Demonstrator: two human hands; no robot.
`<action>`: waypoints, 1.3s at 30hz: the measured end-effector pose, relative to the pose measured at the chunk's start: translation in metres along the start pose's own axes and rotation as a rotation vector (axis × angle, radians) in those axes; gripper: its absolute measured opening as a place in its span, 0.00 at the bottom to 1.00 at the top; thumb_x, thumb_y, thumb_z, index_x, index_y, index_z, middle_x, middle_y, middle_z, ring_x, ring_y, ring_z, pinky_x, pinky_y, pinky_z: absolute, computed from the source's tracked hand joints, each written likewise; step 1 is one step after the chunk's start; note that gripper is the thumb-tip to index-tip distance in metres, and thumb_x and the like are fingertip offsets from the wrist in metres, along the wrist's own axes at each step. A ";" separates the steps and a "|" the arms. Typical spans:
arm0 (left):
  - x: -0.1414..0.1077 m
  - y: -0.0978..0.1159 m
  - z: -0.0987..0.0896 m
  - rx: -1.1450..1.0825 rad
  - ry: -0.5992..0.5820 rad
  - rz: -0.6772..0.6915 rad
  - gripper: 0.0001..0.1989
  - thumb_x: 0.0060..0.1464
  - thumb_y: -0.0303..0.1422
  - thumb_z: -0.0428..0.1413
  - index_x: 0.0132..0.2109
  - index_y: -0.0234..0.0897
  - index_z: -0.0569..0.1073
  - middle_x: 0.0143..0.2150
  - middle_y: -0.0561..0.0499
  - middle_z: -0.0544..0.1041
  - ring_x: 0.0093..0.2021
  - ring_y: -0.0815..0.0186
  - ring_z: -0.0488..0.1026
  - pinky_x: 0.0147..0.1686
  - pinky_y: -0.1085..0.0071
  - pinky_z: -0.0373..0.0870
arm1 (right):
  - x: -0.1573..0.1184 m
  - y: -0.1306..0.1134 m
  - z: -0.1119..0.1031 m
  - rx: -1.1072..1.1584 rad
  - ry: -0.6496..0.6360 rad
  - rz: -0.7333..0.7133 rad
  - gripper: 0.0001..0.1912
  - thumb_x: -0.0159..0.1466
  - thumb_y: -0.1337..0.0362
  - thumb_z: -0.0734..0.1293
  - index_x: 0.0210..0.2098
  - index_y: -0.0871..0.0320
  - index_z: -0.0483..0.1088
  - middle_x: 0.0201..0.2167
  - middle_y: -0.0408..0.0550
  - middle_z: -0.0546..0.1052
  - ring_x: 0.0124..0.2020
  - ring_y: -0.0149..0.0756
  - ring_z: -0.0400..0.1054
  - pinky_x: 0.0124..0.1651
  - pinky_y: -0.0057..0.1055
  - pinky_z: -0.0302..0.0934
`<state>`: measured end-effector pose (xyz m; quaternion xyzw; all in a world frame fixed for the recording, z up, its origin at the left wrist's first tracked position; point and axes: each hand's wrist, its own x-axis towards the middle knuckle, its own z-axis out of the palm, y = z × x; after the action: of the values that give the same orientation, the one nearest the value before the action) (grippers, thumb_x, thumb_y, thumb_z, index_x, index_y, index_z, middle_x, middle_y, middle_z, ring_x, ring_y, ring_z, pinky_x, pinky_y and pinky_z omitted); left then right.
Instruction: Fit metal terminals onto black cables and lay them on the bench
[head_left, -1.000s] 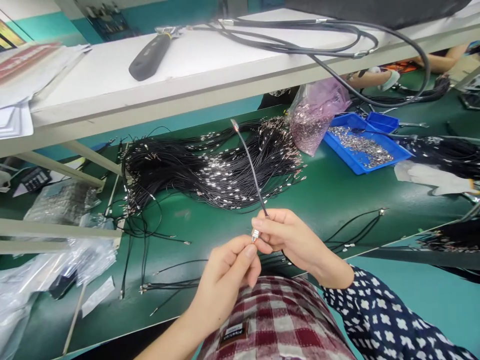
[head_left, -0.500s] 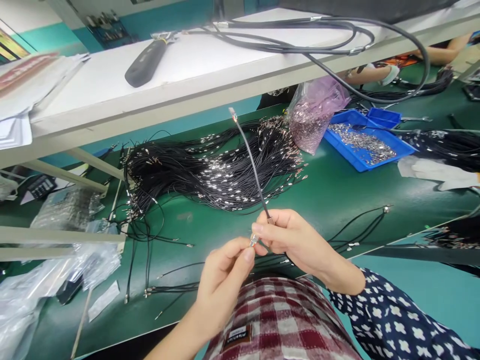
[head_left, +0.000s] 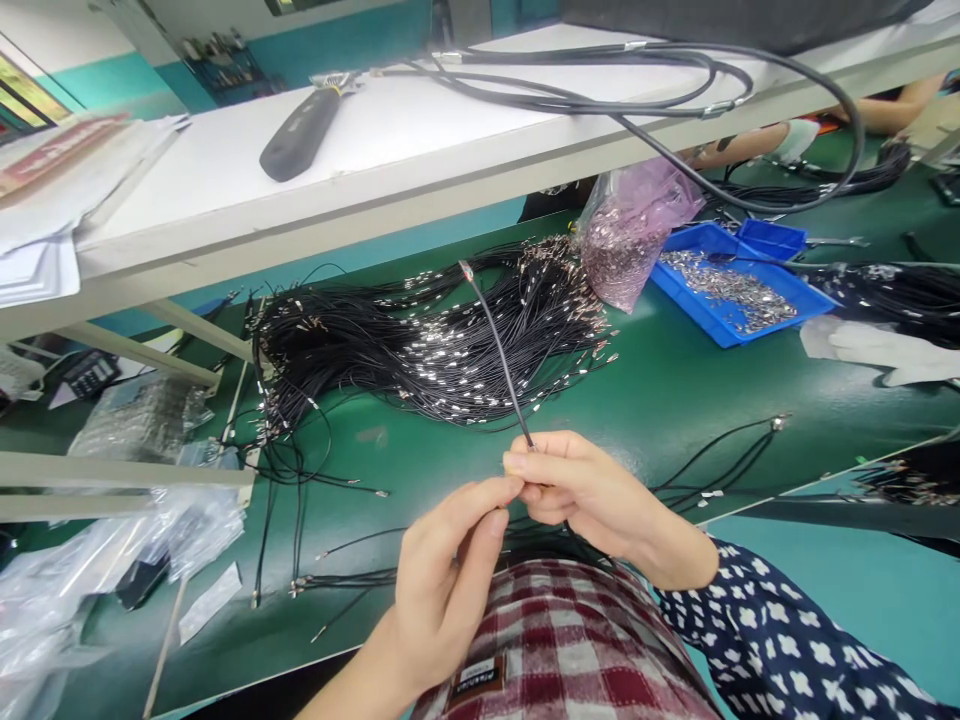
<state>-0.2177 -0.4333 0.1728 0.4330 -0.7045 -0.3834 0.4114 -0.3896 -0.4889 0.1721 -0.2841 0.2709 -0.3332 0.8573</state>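
Observation:
My right hand (head_left: 577,480) is closed around a thin black cable (head_left: 501,350), whose free end with a small light tip points up and away over the bench. My left hand (head_left: 461,540) meets it at the fingertips, thumb and forefinger pinched close together; whatever lies between them is hidden. Behind the hands a large bundle of black cables (head_left: 360,340) with many shiny metal pieces lies on the green bench (head_left: 360,435).
A blue tray (head_left: 724,285) of small metal parts and a pink bag (head_left: 626,235) stand at the right. The white shelf (head_left: 420,135) crosses above, bearing a dark-handled tool (head_left: 302,133) and looped cable. Plastic bags (head_left: 180,530) lie left. A person's arm (head_left: 739,148) shows at upper right.
The cable's free end has dropped lower. The metal piece that showed between my fingertips is now covered by them. The camera view has shifted slightly.

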 end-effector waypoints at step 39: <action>0.062 0.009 -0.051 -0.835 0.257 -0.465 0.11 0.59 0.35 0.56 0.42 0.30 0.74 0.19 0.63 0.50 0.17 0.79 0.41 0.18 0.77 0.38 | -0.005 0.071 -0.038 -0.450 -0.341 0.029 0.34 0.68 0.44 0.53 0.22 0.63 0.72 0.17 0.45 0.66 0.14 0.23 0.48 0.17 0.23 0.41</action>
<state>-0.1921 -0.4975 0.2146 0.4208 -0.3191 -0.6580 0.5368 -0.3875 -0.4534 0.0996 -0.5153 0.1938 -0.1995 0.8106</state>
